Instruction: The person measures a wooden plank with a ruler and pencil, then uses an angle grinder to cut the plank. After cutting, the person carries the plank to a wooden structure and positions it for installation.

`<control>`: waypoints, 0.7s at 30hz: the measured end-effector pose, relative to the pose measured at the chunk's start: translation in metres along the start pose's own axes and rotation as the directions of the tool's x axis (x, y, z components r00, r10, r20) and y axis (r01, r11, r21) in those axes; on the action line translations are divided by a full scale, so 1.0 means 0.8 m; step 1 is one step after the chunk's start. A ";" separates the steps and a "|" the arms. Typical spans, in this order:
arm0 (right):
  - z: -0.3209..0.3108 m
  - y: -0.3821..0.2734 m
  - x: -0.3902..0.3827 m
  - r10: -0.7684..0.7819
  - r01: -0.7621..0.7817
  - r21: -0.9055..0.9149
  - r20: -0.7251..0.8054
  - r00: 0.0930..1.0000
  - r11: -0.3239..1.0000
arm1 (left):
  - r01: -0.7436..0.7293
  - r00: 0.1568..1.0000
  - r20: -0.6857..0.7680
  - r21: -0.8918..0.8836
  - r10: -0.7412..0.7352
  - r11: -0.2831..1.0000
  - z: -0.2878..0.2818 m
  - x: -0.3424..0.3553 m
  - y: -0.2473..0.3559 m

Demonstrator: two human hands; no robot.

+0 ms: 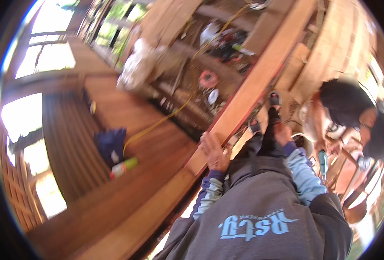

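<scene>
My left hand (215, 151) lies on top of a long planed wooden beam (250, 89), its fingers stretched out over the upper face. The beam runs from the far right toward the near left, with a reddish-brown strip along its edge. Close to my dark trouser leg is my right hand (283, 133), lowered beside the knee. Its fingers are blurred, so whether it grips anything is unclear. A white loop of cable or handle (302, 138) curves just right of that hand.
At right, people in dark caps bend close, near a green power tool (323, 164). A yellow cord (174, 113) crosses the planks and open joists. Left lie a blue bag (110, 145) and a green-and-red bottle (123, 167). Clear plastic (135, 65) and stacked boards (330, 47) stand farther off.
</scene>
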State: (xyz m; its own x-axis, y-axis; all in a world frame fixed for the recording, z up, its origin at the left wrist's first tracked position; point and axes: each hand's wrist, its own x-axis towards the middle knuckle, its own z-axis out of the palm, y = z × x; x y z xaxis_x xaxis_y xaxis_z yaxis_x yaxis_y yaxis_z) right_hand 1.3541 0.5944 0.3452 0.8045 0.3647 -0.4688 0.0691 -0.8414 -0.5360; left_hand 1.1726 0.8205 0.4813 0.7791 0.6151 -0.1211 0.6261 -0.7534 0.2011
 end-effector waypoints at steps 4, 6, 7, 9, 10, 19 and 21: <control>0.032 0.103 0.001 0.059 -0.080 0.377 0.068 0.996 0.923 | -0.009 0.991 0.131 0.059 0.001 0.998 0.004 -0.045 -0.013; 0.038 0.111 -0.006 0.062 -0.085 0.311 0.084 0.995 0.946 | 0.017 0.985 0.171 0.059 -0.027 0.998 0.001 -0.051 -0.011; 0.037 0.115 -0.004 0.049 -0.077 0.311 0.097 0.994 0.947 | 0.026 0.984 0.174 0.047 -0.034 0.999 0.002 -0.050 -0.007; 0.041 0.120 0.003 0.027 -0.064 0.318 0.121 0.992 0.946 | 0.029 0.983 0.180 0.023 -0.033 0.999 0.000 -0.047 -0.001; 0.038 0.111 0.007 0.019 -0.059 0.323 0.125 0.992 0.945 | 0.034 0.981 0.189 0.024 -0.037 0.999 -0.002 -0.045 0.003; 0.018 0.040 -0.008 -0.012 -0.052 0.453 0.137 0.990 0.890 | 0.296 0.955 -0.011 0.088 -0.296 0.951 -0.018 -0.079 -0.045; -0.002 0.026 -0.024 0.069 -0.115 0.497 0.109 0.992 0.860 | 0.318 0.942 0.089 0.087 -0.325 0.944 -0.015 -0.103 -0.065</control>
State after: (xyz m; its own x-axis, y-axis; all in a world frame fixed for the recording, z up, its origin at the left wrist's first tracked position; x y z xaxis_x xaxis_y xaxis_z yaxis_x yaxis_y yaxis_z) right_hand 1.3408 0.5689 0.3439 0.7381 0.3468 -0.5787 -0.3260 -0.5677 -0.7559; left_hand 1.0758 0.8118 0.4924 0.5329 0.8034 -0.2656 0.8415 -0.5360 0.0671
